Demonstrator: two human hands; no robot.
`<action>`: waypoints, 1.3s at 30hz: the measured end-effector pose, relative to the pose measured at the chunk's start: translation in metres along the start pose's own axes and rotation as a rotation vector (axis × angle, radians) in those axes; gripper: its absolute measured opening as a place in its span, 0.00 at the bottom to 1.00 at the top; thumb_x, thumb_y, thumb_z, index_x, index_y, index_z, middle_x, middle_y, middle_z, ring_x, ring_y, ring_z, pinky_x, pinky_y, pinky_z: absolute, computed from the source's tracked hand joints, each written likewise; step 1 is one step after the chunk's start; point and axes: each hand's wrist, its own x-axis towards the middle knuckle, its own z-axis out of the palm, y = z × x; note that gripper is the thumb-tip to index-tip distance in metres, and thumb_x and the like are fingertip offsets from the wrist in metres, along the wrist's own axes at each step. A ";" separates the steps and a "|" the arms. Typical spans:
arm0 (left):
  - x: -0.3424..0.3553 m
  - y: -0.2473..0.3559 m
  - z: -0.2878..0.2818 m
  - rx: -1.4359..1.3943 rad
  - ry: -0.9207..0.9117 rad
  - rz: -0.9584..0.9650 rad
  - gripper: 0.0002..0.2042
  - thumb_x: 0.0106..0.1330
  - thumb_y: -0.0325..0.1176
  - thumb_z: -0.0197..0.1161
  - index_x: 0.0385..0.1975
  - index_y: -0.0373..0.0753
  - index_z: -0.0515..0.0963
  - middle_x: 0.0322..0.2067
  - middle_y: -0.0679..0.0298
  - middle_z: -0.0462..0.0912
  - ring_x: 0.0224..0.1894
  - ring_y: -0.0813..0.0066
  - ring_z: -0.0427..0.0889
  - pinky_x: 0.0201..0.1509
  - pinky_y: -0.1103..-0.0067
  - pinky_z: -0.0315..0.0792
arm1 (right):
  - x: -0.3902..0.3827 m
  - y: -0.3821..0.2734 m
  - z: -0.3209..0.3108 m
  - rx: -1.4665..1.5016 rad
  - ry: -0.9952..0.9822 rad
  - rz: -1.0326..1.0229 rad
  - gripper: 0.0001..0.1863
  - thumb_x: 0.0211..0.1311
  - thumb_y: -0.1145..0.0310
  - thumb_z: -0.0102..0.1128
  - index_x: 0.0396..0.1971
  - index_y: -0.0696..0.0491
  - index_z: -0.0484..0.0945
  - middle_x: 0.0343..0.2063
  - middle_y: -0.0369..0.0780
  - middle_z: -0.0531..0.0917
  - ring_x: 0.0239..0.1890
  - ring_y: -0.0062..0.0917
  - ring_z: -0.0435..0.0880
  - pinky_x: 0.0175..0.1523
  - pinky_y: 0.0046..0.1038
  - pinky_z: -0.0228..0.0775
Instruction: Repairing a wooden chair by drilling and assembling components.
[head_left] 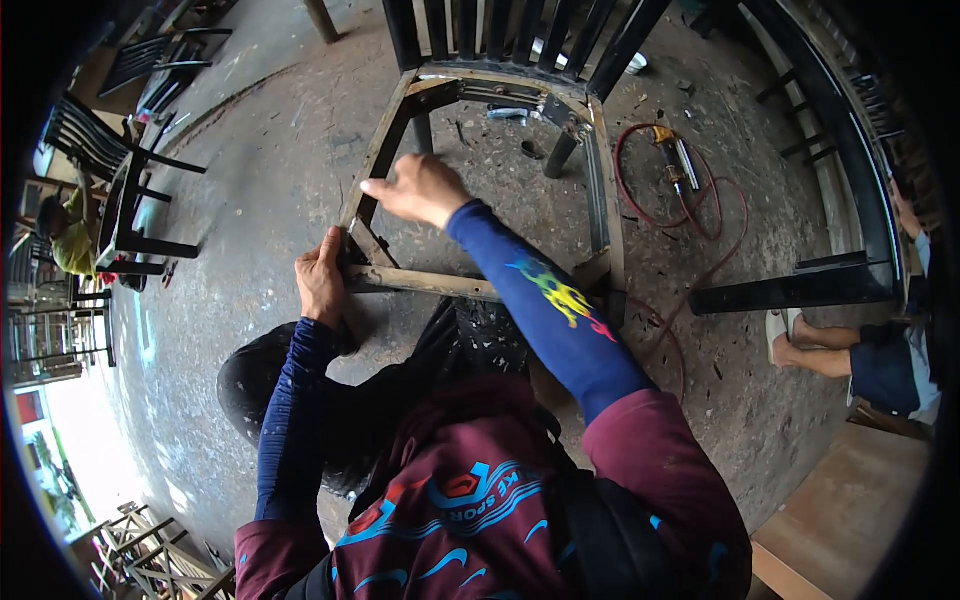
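Note:
A wooden chair frame [380,140] without a seat panel stands before me, its black slatted back [490,35] at the far side. The rails are bare, worn wood on top, with braces across the corners. My left hand [320,282] is closed on the near left corner of the frame, thumb on top. Over the left rail is my right hand [422,192], its fingers curled and its thumb pointing left. It is slightly blurred, and whatever its fingers hold is hidden.
A yellow air tool [667,150] with a coiled red hose [622,165] lies on the floor at right. Black chairs [90,150] stand at left. A large dark frame [850,150] and another person's legs [815,350] are at right. A brown board [840,510] lies lower right.

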 end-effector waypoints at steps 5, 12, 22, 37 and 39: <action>0.013 -0.015 0.005 -0.007 -0.033 0.033 0.24 0.71 0.49 0.60 0.34 0.28 0.85 0.20 0.72 0.79 0.24 0.85 0.71 0.29 0.79 0.68 | -0.085 0.039 -0.115 0.286 0.216 -0.131 0.27 0.73 0.53 0.51 0.55 0.64 0.75 0.17 0.35 0.80 0.16 0.17 0.75 0.25 0.20 0.69; 0.000 0.005 0.005 0.011 -0.012 0.000 0.24 0.71 0.51 0.60 0.33 0.30 0.86 0.22 0.67 0.82 0.23 0.84 0.74 0.30 0.79 0.70 | -0.214 0.037 -0.069 0.789 -0.778 -0.436 0.06 0.65 0.77 0.57 0.39 0.59 0.83 0.26 0.38 0.83 0.29 0.19 0.81 0.37 0.23 0.73; -0.008 0.017 0.001 0.091 -0.001 -0.051 0.24 0.71 0.51 0.58 0.26 0.33 0.82 0.20 0.68 0.78 0.19 0.82 0.72 0.26 0.82 0.65 | -0.106 0.099 0.139 1.393 0.184 0.098 0.08 0.66 0.74 0.58 0.41 0.58 0.84 0.26 0.35 0.82 0.27 0.16 0.77 0.35 0.22 0.70; -0.009 0.027 -0.013 0.141 -0.185 -0.109 0.20 0.73 0.47 0.58 0.51 0.35 0.77 0.33 0.61 0.75 0.32 0.78 0.75 0.34 0.80 0.72 | -0.065 0.083 0.122 1.323 0.142 -0.269 0.06 0.63 0.79 0.60 0.38 0.59 0.84 0.33 0.39 0.84 0.34 0.23 0.81 0.41 0.24 0.73; -0.009 0.025 -0.018 0.118 -0.233 -0.259 0.20 0.75 0.45 0.56 0.57 0.39 0.76 0.37 0.59 0.75 0.36 0.76 0.76 0.37 0.79 0.73 | -0.062 0.084 0.121 1.281 0.117 -0.330 0.07 0.63 0.80 0.58 0.37 0.59 0.84 0.34 0.41 0.84 0.35 0.24 0.82 0.42 0.25 0.74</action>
